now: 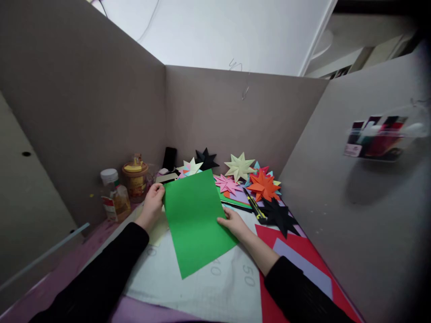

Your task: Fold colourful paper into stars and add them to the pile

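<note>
"Looking through the head camera, what do the hands hold?"

"One green sheet (198, 229), tilted over the white mat (161, 273). The left hand (155, 199) has its grip pinching the upper left corner; the right hand (234, 223) has its grip pinching the right edge, thumb on the front. I cannot tell whether the lowest corner touches the mat."

"How many other things?"

"One yellow-and-black cutter (255, 206), one white-capped bottle (115, 197), one yellow-lidded tub (135, 180). Six folded stars stand out: two black, one orange (265, 185), one pink (228, 184), one pale yellow (239, 166), one cream (192, 166). Others overlap too much to count."

"And edges, room?"

"Grey panels (235, 112) bound the desk (148, 310) left, right and behind. Stars crowd the far side; a red sheet (269, 251) under a lilac one (303, 267) runs along the right. Room lies toward the front, where the mat stretches to near the desk's front edge."
</note>
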The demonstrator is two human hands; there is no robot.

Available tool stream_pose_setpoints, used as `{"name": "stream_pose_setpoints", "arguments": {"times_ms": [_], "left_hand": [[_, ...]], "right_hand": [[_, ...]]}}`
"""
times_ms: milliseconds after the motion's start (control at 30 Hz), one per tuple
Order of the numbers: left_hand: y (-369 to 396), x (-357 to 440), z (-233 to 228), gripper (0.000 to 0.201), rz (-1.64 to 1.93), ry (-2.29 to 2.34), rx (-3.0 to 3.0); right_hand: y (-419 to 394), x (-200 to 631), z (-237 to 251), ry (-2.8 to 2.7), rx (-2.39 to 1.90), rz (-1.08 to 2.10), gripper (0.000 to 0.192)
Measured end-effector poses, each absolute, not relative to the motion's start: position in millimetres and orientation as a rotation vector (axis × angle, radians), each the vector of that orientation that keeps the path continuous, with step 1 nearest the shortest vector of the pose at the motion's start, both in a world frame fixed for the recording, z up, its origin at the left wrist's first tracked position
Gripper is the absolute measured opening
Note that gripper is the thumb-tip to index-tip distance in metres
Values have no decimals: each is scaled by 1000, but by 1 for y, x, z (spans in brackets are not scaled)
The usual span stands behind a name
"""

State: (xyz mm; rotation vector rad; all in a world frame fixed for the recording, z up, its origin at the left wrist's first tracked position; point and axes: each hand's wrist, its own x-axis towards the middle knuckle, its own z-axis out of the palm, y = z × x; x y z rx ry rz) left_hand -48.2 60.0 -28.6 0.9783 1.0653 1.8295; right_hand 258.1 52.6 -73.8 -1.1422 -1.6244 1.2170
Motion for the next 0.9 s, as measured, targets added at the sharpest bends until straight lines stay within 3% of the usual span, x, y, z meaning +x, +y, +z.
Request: {"name": "stream_pose_setpoints", "arguments": {"times_ms": [100,200,367,567,767,900], "left_hand": [[54,-44,-29,22,1667,1004,870],[44,-34,-29,33,1358,919,865],[28,-16,-20,79,1448,971,1010],[3,5,-1,43,1455,1091,1222],[-23,24,3,65,1335,925,1335],[-27,24,5,71,1320,943,1405]], "right_hand": [[51,261,-70,-1587,-1098,1294,33],[50,262,-66,-1518,-1090,1233,34],[44,258,-54,-1505,-1073,1027,50],[5,246,-16,-1944,-783,975,68],[-23,231,-8,-2261,-699,720,73],[-22,231,-15,-2238,-611,728,72]]}}
